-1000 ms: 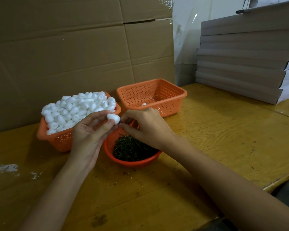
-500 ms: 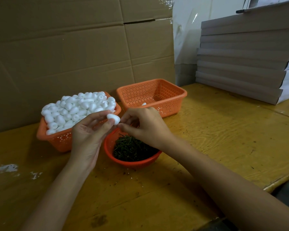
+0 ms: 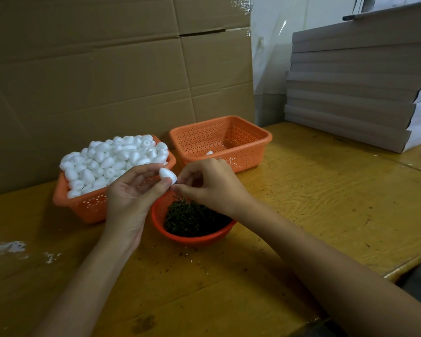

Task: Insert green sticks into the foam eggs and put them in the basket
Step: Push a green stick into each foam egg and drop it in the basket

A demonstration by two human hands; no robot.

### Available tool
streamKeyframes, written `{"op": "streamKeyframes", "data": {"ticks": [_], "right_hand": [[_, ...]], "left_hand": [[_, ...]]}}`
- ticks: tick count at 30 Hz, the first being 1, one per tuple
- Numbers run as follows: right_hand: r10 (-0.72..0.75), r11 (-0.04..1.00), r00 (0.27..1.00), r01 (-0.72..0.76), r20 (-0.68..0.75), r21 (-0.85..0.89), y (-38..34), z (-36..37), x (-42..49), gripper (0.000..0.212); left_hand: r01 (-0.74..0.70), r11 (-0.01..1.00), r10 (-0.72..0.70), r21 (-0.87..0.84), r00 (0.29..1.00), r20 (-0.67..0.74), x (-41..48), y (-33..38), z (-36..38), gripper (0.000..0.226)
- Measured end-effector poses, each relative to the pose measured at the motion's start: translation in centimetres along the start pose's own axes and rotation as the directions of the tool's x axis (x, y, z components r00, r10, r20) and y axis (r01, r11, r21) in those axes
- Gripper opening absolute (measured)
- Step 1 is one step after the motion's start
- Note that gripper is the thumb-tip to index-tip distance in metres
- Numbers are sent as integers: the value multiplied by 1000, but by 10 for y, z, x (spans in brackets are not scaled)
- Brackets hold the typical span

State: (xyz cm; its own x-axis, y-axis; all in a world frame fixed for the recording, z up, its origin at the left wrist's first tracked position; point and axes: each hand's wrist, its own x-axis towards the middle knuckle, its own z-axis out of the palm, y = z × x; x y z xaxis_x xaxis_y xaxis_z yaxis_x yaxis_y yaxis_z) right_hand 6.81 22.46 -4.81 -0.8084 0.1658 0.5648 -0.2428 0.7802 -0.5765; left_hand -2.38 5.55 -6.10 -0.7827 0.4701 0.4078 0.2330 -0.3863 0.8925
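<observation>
Early in the job: above the worn plywood counter (image 3: 326, 203), a left hand (image 3: 131, 193) has its grip clamped on one white foam egg (image 3: 167, 175), thumb below and fingers above. The right hand (image 3: 212, 183) holds pinched fingertips at the egg's narrow end. Whether a stick sits in that grip cannot be told. Toward the counter's back edge, the perforated orange plastic basket (image 3: 253, 152) shows what looks like a lone egg (image 3: 209, 153). The matching supply basket (image 3: 83, 207), back left, is heaped with matte, teardrop-shaped eggs. A round red-orange bowl (image 3: 195, 239) of thin dark green sticks (image 3: 192, 218) sits beneath the hands — most of the work appears left.
</observation>
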Motion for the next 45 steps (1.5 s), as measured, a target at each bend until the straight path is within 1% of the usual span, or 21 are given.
{"op": "streamKeyframes", "data": {"ticks": [7,13,18,23,30,36,39,45], "right_hand": [[36,996,998,-40,48,82,0,-1,-1,13],[87,987,996,-86,1,135,-1,-2,-1,11],[109,989,994,-106,-31,104,-2,-3,-1,11],[103,987,995,-104,18,119,-1,-3,-1,9],[135,960,986,-153,93,233,4,-1,-1,10],[139,943,985,-162,99,289,4,1,-1,22],[128,943,987,-152,101,295,4,1,0,24],[124,923,989,-143,74,358,3,2,0,24]], "left_hand": [[4,1000,-4,9,1000,8,0,-1,0,39],[6,1000,-6,0,1000,8,0,0,0,38],[-6,1000,6,12,1000,-12,0,0,0,38],[-30,999,29,37,999,31,0,-1,0,35],[-39,997,36,72,998,47,0,-1,-1,35],[-36,995,33,92,999,36,1,-1,-1,33],[-29,996,27,87,999,32,1,-1,-1,35],[13,1000,-13,16,1000,-7,1,-1,-1,39]]}}
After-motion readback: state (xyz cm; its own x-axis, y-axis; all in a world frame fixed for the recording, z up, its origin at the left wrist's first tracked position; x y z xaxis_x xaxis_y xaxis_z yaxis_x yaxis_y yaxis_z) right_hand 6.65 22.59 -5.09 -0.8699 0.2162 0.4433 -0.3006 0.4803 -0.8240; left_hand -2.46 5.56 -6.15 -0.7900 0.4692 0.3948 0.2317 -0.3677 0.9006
